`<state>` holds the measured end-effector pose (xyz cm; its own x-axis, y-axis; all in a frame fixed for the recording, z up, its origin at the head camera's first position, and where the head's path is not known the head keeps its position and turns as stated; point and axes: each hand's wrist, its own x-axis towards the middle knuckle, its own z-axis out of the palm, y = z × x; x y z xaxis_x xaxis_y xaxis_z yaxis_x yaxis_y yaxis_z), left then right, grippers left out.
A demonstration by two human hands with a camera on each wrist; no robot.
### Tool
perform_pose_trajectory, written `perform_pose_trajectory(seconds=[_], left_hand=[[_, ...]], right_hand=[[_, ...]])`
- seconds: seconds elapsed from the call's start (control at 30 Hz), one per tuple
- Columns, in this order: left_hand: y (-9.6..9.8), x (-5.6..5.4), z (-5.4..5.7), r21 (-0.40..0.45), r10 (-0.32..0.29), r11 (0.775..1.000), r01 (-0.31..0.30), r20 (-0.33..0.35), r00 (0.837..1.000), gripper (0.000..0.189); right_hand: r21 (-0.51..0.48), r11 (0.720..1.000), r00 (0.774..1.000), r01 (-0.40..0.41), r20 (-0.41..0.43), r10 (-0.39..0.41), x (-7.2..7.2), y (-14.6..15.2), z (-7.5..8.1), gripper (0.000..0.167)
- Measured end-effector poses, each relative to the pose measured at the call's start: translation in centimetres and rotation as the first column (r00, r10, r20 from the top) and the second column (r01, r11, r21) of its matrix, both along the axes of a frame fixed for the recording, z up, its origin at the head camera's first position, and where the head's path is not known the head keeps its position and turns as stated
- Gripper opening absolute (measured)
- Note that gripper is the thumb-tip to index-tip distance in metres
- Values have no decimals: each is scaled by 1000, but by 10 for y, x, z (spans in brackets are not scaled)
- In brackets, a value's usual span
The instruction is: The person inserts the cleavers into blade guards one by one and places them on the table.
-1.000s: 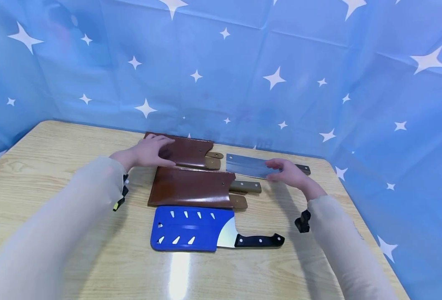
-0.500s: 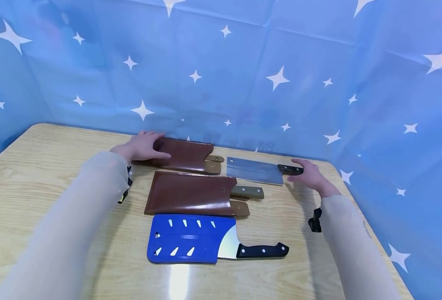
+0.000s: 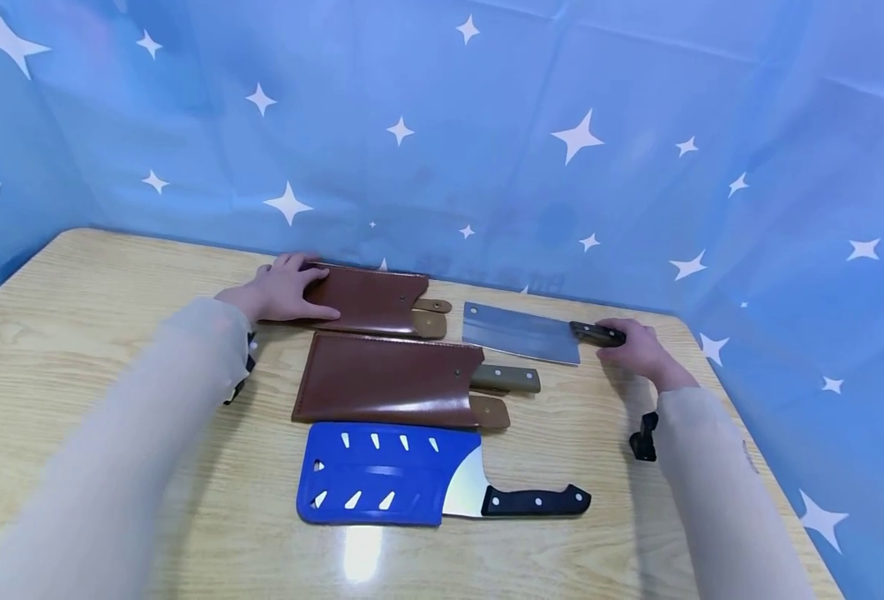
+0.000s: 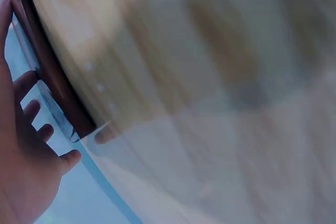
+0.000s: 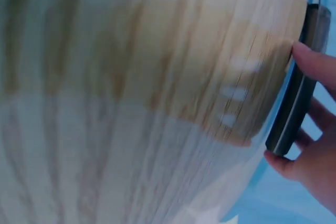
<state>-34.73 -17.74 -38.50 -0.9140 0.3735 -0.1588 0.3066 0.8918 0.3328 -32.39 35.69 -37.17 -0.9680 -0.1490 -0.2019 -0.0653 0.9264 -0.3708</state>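
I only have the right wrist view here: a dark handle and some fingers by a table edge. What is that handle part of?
Observer: A bare cleaver lying flat at the table's far edge; the right hand is at its handle.
Operator: And the left hand?
Observer: The left hand rests on the far brown sheath.
Operator: Anything nearer?
Observer: A second brown sheath with a handle sticking out, and a blue-guarded cleaver nearest the person.
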Motion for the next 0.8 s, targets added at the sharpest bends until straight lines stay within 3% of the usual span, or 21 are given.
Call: perform_pose_trajectory(seconds=[0.23, 0.37, 0.6, 0.8], left_hand=[[-29, 8, 7, -24, -65, 997, 68, 86, 994, 108], [-34, 10, 12, -45, -84, 995, 90, 128, 988, 119], [-25, 8, 11, 2, -85, 996, 85, 81, 993, 119], [-23, 11, 11, 39, -61, 998, 59, 66, 996, 118]], right_hand=[[-29, 999, 1000, 26, 14, -26, 2, 13, -4, 54], [-67, 997, 999, 32, -3, -32, 4, 21, -7, 47], [-148, 986, 996, 82, 56, -74, 12, 32, -5, 60], [-157, 982, 992, 102, 90, -88, 21, 36, -3, 66]])
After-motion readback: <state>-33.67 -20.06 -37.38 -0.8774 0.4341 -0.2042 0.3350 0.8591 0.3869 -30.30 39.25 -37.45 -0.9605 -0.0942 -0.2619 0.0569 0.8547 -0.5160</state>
